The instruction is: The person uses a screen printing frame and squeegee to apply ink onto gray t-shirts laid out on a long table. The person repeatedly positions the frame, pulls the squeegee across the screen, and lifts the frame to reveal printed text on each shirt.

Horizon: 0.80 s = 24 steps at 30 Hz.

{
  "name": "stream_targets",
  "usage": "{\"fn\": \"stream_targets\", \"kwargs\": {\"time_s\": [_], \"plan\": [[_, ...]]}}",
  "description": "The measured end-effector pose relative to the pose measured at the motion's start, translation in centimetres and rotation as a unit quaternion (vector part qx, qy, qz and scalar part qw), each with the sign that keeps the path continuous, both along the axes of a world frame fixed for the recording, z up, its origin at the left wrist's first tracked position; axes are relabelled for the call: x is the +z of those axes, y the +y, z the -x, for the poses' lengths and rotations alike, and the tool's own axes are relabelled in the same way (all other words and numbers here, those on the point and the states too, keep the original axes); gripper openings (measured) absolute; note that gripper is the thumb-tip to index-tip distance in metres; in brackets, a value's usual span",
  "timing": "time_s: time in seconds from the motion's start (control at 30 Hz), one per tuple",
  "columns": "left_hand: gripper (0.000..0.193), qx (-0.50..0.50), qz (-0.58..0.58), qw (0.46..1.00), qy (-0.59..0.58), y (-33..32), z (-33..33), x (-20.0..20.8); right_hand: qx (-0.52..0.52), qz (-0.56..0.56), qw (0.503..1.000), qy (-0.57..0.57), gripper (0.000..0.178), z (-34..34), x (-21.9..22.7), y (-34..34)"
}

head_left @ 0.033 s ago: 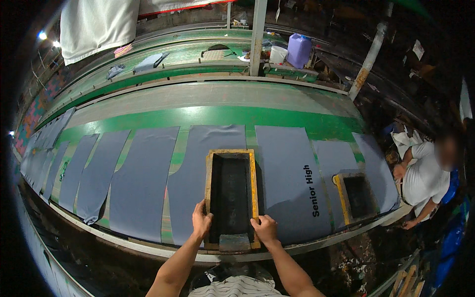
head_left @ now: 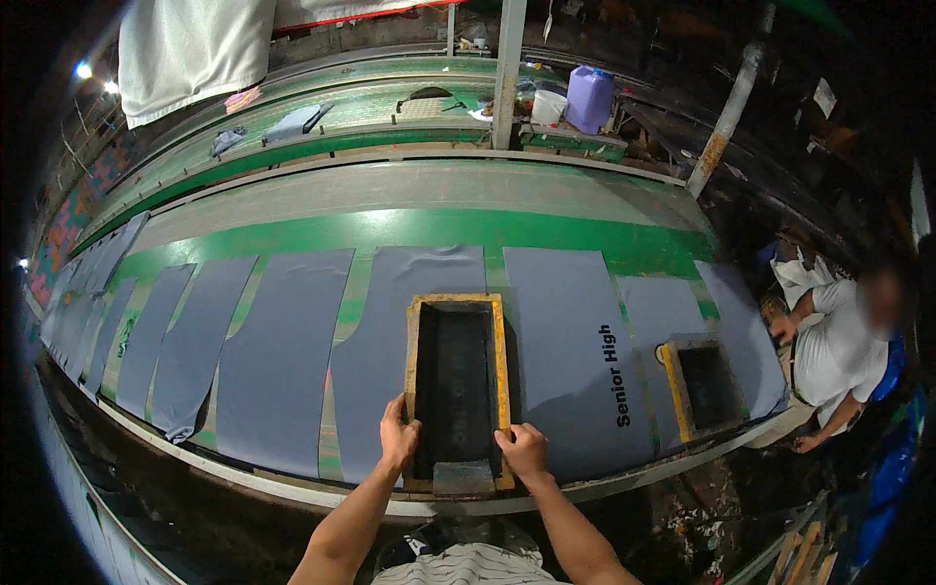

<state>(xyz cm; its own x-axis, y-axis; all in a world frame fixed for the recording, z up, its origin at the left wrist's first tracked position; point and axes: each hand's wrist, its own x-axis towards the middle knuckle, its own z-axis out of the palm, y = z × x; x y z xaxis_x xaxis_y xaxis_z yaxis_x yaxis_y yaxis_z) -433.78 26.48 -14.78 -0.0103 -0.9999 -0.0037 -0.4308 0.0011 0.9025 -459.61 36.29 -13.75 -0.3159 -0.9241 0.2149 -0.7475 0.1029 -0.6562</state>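
A screen-printing frame (head_left: pixel 410 366) with worn wood and yellow-taped edges lies flat over a blue-grey cut fabric panel (head_left: pixel 424 268) on the long table. Inside it is a dark mesh, and a greyish block or squeegee-like piece (head_left: pixel 462 478) sits at its near end. My left hand (head_left: pixel 398 436) grips the frame's left side near the front. Around the right side, at much the same height, my right hand (head_left: pixel 524 450) is closed. Just to the right, another blue-grey panel (head_left: pixel 556 312) carries black lettering running lengthwise.
Several more panels (head_left: pixel 283 361) lie in a row leftward on the green table (head_left: pixel 312 229). A smaller printing frame (head_left: pixel 676 390) rests on a panel at the right, near a person in a white shirt (head_left: pixel 837 336). Posts (head_left: pixel 508 78), a purple jug (head_left: pixel 589 100) and a white bucket (head_left: pixel 548 107) stand behind.
The other person's hand at the table's right end has shifted slightly. My hands and the large frame stay in place.
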Motion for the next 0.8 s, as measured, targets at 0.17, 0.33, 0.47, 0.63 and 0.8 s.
{"fn": "stream_targets", "kwargs": {"time_s": [0.17, 0.33, 0.47, 0.63, 0.8], "plan": [[0.064, 0.0, 0.018, 1.0, -0.015, -1.0, 0.2, 0.3, 0.003, -0.04, 0.999, -0.033, 0.036, 0.7, 0.5, -1.3], [0.065, -0.007, 0.007, 1.0, -0.023, -1.0, 0.3, 0.9, 0.051, 0.038, 0.998, -0.012, 0.051, -1.2, 2.2, 0.2], [0.066, -0.002, 0.015, 0.999, -0.031, -0.9, 0.0, 0.8, 0.275, 0.033, 0.961, 0.019, 0.054, -4.4, 7.4, 3.6], [0.065, -0.008, 0.023, 0.999, -0.043, -1.2, 0.4, 0.6, 0.314, -0.012, 0.942, 0.119, 0.048, -5.5, 6.8, 4.7], [0.065, -0.003, 0.035, 0.999, -0.028, -1.3, 0.1, -0.3, 0.262, -0.008, 0.956, 0.13, 0.038, -6.2, 5.7, 3.1]]}}
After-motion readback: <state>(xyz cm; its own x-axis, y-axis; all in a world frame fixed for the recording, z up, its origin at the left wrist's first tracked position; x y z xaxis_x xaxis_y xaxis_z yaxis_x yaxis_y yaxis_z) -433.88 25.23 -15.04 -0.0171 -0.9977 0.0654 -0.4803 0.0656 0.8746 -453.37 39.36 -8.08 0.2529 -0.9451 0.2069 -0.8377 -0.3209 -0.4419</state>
